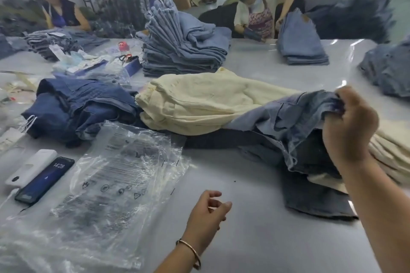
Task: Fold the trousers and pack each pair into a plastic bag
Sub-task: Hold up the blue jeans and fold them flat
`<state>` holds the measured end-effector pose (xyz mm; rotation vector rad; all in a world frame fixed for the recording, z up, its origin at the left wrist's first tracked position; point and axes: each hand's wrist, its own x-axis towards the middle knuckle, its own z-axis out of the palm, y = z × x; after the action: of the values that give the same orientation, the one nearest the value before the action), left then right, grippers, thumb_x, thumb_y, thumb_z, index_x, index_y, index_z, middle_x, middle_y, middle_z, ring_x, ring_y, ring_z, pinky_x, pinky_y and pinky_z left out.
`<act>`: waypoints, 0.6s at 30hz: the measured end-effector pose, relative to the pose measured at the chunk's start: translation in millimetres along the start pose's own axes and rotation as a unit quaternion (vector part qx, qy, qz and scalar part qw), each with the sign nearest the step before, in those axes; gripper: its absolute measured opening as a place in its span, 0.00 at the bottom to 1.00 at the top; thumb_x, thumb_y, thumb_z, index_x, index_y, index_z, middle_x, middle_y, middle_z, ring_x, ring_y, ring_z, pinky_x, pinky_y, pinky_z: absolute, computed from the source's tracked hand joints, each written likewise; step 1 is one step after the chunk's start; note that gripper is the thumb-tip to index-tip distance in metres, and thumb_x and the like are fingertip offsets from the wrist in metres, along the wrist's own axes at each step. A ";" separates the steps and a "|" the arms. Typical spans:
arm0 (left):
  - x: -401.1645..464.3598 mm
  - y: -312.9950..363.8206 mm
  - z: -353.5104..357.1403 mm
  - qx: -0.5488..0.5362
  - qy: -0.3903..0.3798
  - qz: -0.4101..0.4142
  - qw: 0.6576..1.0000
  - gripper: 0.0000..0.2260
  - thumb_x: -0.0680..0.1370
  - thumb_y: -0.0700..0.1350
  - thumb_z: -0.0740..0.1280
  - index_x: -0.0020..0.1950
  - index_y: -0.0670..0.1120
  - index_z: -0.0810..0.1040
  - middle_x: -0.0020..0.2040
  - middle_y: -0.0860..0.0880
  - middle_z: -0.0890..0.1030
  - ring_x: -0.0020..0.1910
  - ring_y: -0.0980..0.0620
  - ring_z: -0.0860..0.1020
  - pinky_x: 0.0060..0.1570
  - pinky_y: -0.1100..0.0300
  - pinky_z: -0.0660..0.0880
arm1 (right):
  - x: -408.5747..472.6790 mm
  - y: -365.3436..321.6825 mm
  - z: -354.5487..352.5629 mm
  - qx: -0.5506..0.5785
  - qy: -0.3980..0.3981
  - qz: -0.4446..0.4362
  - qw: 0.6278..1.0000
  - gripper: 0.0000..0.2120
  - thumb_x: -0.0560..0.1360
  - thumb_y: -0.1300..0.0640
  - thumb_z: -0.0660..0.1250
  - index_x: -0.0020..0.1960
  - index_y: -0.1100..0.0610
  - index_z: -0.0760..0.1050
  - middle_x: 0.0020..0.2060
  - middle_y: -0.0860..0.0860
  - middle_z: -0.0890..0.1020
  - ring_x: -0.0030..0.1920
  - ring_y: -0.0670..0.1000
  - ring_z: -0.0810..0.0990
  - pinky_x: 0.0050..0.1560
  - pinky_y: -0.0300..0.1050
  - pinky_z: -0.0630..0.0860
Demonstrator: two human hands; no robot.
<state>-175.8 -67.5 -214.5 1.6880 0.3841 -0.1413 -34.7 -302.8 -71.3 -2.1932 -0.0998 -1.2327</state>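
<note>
**Pulling the next pair free of the heap**

Far out past the left hand [207, 208], at the table's left margin: a phone [45, 179] beside a white power bank [31, 169], both clear of the work. Nearer, just left of that hand: a loose stack of plastic bags [111, 175], flat, printed side up, mouths hard to make out through the glare. Beyond the bags, a crumpled dark blue pair [82, 106], unfolded.

Left hand itself: hovering over bare grey table [250, 239], palm turned inward, fingers loosely curled and parted, holding nothing, bangle on the wrist.

Between the hands and farther from the body: a cream garment [199, 102] draped over the heap. Right hand [350, 126]: raised, clenched tight around a bunched edge of the blue trousers [295, 117], whose remainder trails down beneath the fist and onto the table, partly under and across other cloth.

Judged best for the step in hand: lift steadily, not snatch, lest the cream garment and darker pieces drag along. Bring the free left hand across to catch the waistband's other corner, then shake the pair out and lay it on the bare patch before the body. Legs matched seam to seam first, folds afterwards, sized to the bag. Likely snag: cloth knotted in the pile, hence a slow pull.
</note>
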 end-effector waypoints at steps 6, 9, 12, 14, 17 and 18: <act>21.3 4.0 53.9 -0.226 -0.071 -0.151 0.960 0.17 0.75 0.58 0.67 0.54 0.46 0.78 0.52 0.44 0.80 0.49 0.46 0.81 0.44 0.53 0.80 | -144.8 12.4 -30.1 -0.005 -0.283 -0.147 0.948 0.15 0.57 0.68 0.75 0.29 0.58 0.68 0.25 0.52 0.72 0.25 0.54 0.71 0.26 0.39 0.57; 32.2 6.7 82.7 -0.292 -0.136 -0.211 0.923 0.22 0.68 0.62 0.70 0.44 0.43 0.85 0.44 0.42 0.82 0.41 0.45 0.81 0.48 0.51 0.79 | -173.9 25.2 -44.1 0.009 -0.396 -0.137 0.908 0.11 0.57 0.63 0.70 0.31 0.55 0.67 0.28 0.50 0.73 0.29 0.55 0.74 0.29 0.44 0.63; 45.5 18.6 104.0 -0.334 -0.195 -0.222 0.895 0.24 0.74 0.55 0.68 0.60 0.37 0.80 0.59 0.36 0.79 0.58 0.39 0.78 0.62 0.46 0.74 | -163.3 37.3 -52.9 0.041 -0.440 -0.135 0.887 0.09 0.58 0.62 0.69 0.36 0.55 0.72 0.35 0.49 0.76 0.36 0.54 0.76 0.36 0.45 0.69; 56.9 32.3 112.7 -0.355 -0.189 -0.204 0.893 0.21 0.75 0.44 0.67 0.64 0.34 0.75 0.61 0.34 0.78 0.60 0.37 0.77 0.60 0.46 0.75 | -153.1 58.8 -54.3 0.000 -0.424 -0.144 0.894 0.18 0.56 0.62 0.71 0.46 0.52 0.79 0.47 0.48 0.80 0.47 0.53 0.78 0.49 0.45 0.74; 68.8 46.1 110.2 -0.333 -0.149 -0.170 0.915 0.17 0.77 0.36 0.62 0.65 0.31 0.74 0.61 0.34 0.78 0.59 0.36 0.77 0.60 0.45 0.74 | -135.0 111.3 -50.2 -0.136 -0.361 0.011 0.922 0.42 0.61 0.61 0.73 0.73 0.49 0.65 0.72 0.55 0.65 0.70 0.58 0.66 0.66 0.52 0.67; 70.7 50.1 105.2 -0.331 -0.145 -0.163 0.918 0.17 0.77 0.36 0.61 0.64 0.31 0.74 0.62 0.34 0.77 0.60 0.36 0.76 0.62 0.44 0.73 | -129.9 128.4 -48.8 -0.189 -0.370 0.105 0.904 0.47 0.65 0.57 0.74 0.78 0.48 0.53 0.76 0.57 0.55 0.74 0.59 0.59 0.68 0.53 0.64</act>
<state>-79.9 -163.9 -206.0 0.9051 0.4274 -0.4503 -99.6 -404.1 -217.0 -2.8161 0.0787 -0.2563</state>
